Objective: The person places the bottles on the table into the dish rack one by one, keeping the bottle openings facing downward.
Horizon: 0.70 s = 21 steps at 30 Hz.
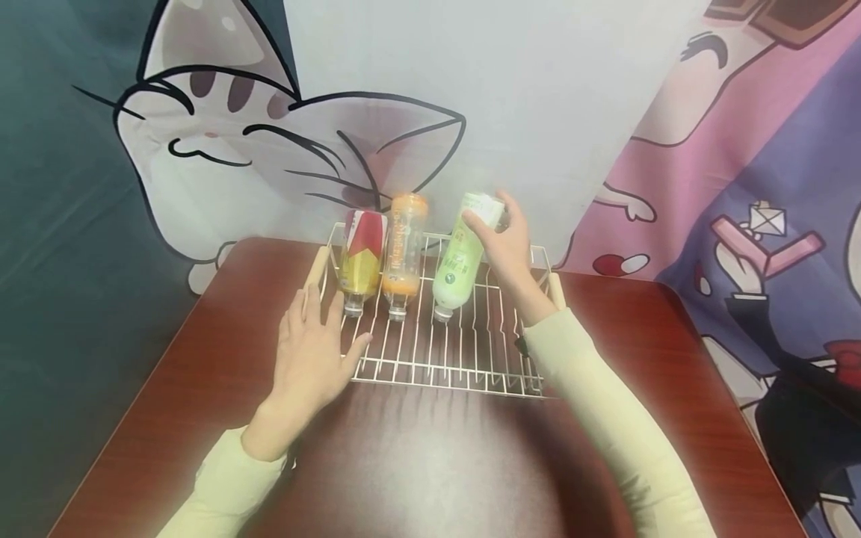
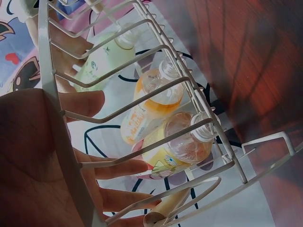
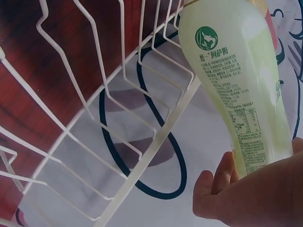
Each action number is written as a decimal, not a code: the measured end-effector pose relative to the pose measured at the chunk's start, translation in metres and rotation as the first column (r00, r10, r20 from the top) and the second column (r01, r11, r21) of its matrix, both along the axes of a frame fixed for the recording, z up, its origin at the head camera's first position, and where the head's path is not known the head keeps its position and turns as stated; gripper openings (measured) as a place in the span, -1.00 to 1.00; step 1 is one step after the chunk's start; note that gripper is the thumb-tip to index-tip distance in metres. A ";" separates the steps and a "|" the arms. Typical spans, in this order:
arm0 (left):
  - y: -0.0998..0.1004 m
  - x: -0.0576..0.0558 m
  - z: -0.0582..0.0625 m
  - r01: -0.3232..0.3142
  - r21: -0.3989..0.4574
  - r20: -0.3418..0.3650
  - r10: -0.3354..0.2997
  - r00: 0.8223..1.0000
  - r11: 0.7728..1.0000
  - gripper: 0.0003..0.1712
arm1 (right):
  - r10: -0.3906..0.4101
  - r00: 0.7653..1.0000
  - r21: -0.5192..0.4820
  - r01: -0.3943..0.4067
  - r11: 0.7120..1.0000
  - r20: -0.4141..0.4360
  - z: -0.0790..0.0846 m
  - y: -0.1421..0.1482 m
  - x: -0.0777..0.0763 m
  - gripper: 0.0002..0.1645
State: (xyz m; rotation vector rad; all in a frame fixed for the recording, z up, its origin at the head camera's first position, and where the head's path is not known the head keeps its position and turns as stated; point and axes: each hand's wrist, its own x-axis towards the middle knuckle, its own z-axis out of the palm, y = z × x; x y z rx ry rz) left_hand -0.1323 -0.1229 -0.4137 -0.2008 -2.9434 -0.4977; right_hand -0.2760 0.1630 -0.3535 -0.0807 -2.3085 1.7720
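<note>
My right hand (image 1: 507, 243) grips a pale green drink bottle (image 1: 460, 265) near its base; the bottle is upside down, tilted, its cap low over the white wire rack (image 3: 147, 151). Printed small text and a round green logo show on its label in the right wrist view. My left hand (image 1: 306, 351) lies at the rack's left front, fingers extended and thumb spread, holding nothing. Close to its fingertips, a red-and-yellow bottle (image 1: 363, 254) leans cap-down in the rack. Beside that one is a clear bottle with an orange label (image 1: 403, 246), also cap-down.
The rack has a wooden handle (image 1: 318, 265) at its left and another wooden handle (image 1: 557, 290) at its right. It stands toward the back of a reddish-brown table (image 1: 403, 463). A cloth backdrop (image 1: 538, 90) with cartoon figures hangs right behind.
</note>
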 end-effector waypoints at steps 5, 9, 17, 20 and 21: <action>0.000 -0.001 0.000 0.003 -0.008 -0.012 -0.003 1.000 1.000 -0.05 | 0.013 1.000 0.034 -0.013 0.999 0.019 -0.002 -0.005 -0.002 0.07; 0.001 -0.001 0.000 0.004 -0.010 -0.012 -0.004 1.000 1.000 -0.05 | 0.026 0.999 0.067 -0.029 0.997 0.041 -0.003 -0.010 -0.002 0.09; 0.001 -0.001 0.000 0.003 -0.012 -0.013 -0.003 1.000 1.000 -0.05 | 0.044 0.997 0.106 -0.051 0.993 0.067 -0.007 -0.014 -0.003 0.10; 0.001 -0.001 -0.001 0.002 -0.009 -0.007 -0.003 1.000 1.000 -0.04 | 0.043 0.997 0.127 -0.051 0.991 0.068 -0.010 -0.015 -0.004 0.10; 0.001 -0.001 0.000 0.003 -0.008 -0.007 -0.003 1.000 1.000 -0.04 | 0.044 0.997 0.136 -0.053 0.989 0.066 -0.012 -0.015 -0.004 0.11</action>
